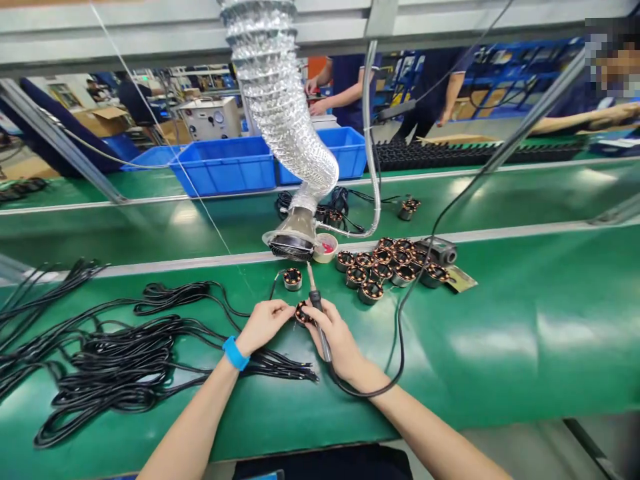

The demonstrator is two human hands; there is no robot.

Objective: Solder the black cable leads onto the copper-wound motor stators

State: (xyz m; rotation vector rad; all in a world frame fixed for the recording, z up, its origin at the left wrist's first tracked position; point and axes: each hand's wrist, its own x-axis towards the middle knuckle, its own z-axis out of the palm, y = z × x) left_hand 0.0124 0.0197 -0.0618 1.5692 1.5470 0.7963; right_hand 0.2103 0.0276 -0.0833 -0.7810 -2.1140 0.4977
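My right hand (337, 337) is closed around a soldering iron (315, 298), whose tip points up and away, and its fingers also touch a copper-wound ring (301, 312). Fingers pinched, my left hand (265, 325) meets the left side of that ring; whatever is between its fingertips is too small to make out. Just beyond the hands another wound ring (293, 279) stands on the green table (480, 373), with a black cable running beside it. Several more wound rings (371, 291) are grouped to the right.
Black cables (120, 360) cover the table's left side. A fume duct (295, 233) hangs over the middle, beside a tape roll (326, 247). The iron's cord (400, 333) loops on the right. Blue bins (225, 167) and other people are beyond.
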